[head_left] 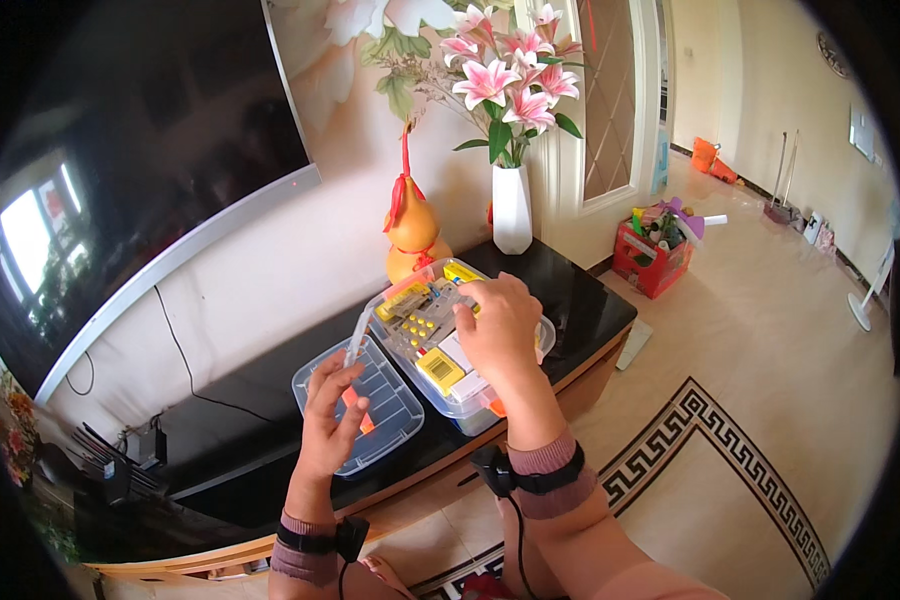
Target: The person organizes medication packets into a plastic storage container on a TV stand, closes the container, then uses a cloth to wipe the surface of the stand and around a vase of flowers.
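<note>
A clear plastic storage box [465,409] filled with medicine boxes and blister packs stands on the black-topped cabinet. Over its right part is my right hand [502,322], fingers curled down to the contents; whether they grip anything is hidden. My left hand [334,412] holds a thin clear plastic strip or tube [358,337] upright between thumb and fingers, above the box's detached clear lid [397,431]. Yellow tablets in a blister pack [418,327] and a yellow carton with a barcode [440,370] lie in the box.
Behind the box stand an orange gourd [414,225] with red ribbon and a white vase [511,210] of pink lilies. A large television [142,112] hangs at left, above a router [120,469] and cables. A red crate [652,259] of items sits on the floor at right.
</note>
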`<state>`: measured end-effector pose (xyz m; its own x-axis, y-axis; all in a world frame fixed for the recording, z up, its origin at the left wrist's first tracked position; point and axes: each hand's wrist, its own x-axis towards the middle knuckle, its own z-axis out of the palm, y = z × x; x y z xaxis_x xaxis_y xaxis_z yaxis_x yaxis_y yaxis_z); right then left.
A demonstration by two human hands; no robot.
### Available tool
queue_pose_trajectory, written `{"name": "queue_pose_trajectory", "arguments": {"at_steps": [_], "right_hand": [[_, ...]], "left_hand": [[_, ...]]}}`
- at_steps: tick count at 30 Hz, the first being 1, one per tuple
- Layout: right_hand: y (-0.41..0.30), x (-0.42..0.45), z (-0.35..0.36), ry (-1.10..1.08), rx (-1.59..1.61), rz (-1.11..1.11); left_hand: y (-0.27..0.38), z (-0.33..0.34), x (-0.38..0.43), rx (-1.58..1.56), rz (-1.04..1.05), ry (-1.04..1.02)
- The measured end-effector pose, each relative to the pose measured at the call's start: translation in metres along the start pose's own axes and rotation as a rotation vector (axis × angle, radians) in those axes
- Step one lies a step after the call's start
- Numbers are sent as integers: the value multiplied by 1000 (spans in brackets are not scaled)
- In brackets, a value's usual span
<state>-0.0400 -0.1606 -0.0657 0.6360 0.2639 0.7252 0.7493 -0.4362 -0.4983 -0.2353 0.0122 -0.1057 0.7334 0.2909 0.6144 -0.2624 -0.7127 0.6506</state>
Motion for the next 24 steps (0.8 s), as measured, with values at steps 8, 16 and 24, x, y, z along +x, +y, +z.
{"name": "queue_pose_trajectory", "arguments": {"at_steps": [8,16,24], "right_hand": [[25,9,-14,-21,131,68],[46,14,-33,30,163,140],[62,14,-24,-67,179,196]], "left_hand": [[14,21,93,118,146,-253],[14,59,110,215,200,-477],[7,69,84,-60,-235,21]]}}
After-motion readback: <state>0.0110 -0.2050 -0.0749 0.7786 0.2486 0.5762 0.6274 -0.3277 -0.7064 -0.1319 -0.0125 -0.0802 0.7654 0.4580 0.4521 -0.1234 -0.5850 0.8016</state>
